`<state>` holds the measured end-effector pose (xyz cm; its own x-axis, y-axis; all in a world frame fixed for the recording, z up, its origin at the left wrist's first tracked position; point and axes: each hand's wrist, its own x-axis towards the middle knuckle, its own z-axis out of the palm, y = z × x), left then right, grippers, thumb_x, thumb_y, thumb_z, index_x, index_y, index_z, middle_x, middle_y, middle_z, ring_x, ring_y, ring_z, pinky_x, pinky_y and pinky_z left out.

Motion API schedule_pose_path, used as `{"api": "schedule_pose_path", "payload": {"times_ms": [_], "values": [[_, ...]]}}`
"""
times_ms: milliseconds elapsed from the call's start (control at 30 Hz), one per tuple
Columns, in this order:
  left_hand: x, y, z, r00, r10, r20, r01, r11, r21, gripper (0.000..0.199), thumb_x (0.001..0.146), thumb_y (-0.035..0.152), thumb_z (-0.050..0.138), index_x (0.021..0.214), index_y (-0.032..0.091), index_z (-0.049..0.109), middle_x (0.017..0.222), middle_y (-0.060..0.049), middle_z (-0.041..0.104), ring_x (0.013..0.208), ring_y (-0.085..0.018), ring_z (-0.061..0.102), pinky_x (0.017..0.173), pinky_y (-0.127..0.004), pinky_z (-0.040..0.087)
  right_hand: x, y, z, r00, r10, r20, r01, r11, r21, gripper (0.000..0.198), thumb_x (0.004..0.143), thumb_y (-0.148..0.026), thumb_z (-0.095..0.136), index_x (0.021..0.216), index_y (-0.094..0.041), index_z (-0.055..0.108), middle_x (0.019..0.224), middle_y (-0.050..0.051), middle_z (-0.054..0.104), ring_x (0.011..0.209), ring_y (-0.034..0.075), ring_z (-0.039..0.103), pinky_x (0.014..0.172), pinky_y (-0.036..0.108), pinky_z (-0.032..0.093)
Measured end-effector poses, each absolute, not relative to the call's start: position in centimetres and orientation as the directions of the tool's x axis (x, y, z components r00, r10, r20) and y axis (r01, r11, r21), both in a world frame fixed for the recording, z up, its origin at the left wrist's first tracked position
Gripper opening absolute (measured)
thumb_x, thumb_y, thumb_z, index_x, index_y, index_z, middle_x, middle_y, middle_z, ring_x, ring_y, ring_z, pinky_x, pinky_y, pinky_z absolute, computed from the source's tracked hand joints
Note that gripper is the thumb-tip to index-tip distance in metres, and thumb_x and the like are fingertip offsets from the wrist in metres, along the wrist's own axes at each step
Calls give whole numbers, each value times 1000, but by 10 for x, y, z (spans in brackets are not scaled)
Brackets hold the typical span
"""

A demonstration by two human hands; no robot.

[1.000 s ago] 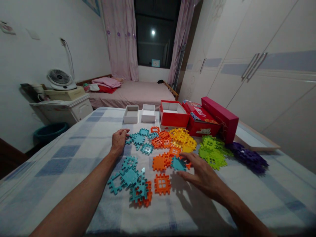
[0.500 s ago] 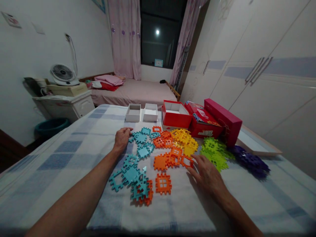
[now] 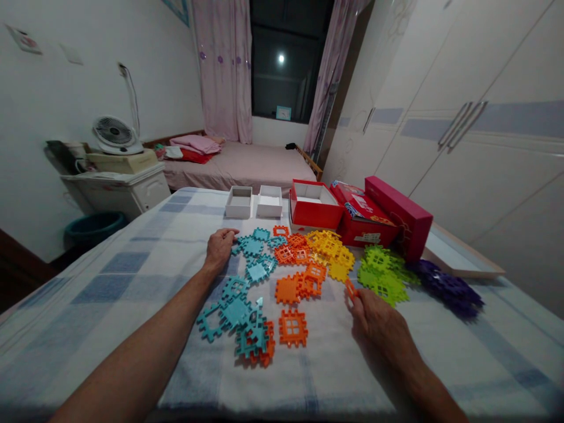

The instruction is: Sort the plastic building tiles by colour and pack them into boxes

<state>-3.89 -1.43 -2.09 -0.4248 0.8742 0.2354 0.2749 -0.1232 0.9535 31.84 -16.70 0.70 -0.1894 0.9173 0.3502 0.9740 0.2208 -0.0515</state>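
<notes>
Right hand (image 3: 379,329) pinches one orange plastic interlocking tile (image 3: 351,289), right of the orange tile pile (image 3: 304,276). Left hand (image 3: 219,247) rests open on teal tiles (image 3: 253,247). Colour sorting looks mostly done; mixed teal-orange cluster (image 3: 251,335) remains.

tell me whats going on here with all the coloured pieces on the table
A person sits at a checked tablecloth strewn with flat plastic building tiles grouped by colour. The right hand pinches an orange tile on edge, next to the green tiles. The left hand rests on the cloth, touching the teal tiles. Open boxes stand behind.
</notes>
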Motion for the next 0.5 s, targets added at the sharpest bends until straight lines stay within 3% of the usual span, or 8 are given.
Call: {"api": "schedule_pose_path", "payload": {"times_ms": [67,200,267,333,433,500], "values": [[-40,-14,-21,-420,875,239,286,-122,950,31,66,33,51,81,15,71,69,-5,69,67,-18,63,68,-30,50,317,-163,14,-178,919,352,954,250,-169,26,88,-21,31,86,-19,57,82,9,63,69,19,59,62,30,43],[-41,-13,-22,-409,879,246,311,-119,943,32,65,34,51,82,15,71,67,-5,68,66,-18,63,67,-31,50,298,-149,33,-159,963,219,774,260,-577,30,92,-32,30,88,-19,56,70,2,62,63,15,59,63,27,44],[-41,-13,-22,-405,880,247,319,-117,941,33,66,34,50,83,15,71,68,-6,68,68,-19,63,66,-30,50,284,-140,36,-210,967,146,705,254,-662,31,93,-34,29,84,-19,55,66,0,59,62,14,57,64,26,44],[-42,-13,-23,-402,882,245,325,-113,939,34,67,34,49,85,14,71,69,-6,69,69,-19,64,65,-30,50,273,-132,33,-266,953,145,709,295,-641,30,92,-34,31,85,-19,56,74,1,60,70,14,58,68,27,44],[-42,-13,-24,-397,885,243,331,-108,937,35,68,34,50,87,14,71,70,-6,69,69,-19,64,65,-30,50,264,-124,22,-304,934,186,790,357,-499,30,91,-38,40,101,-18,58,100,8,61,93,19,56,84,32,42],[-43,-13,-24,-394,887,241,334,-106,937,35,68,35,50,87,14,71,71,-6,69,69,-19,64,65,-30,50,261,-121,17,-317,934,167,845,358,-397,41,87,-46,49,113,-16,56,111,11,58,104,24,52,92,37,39]]}}
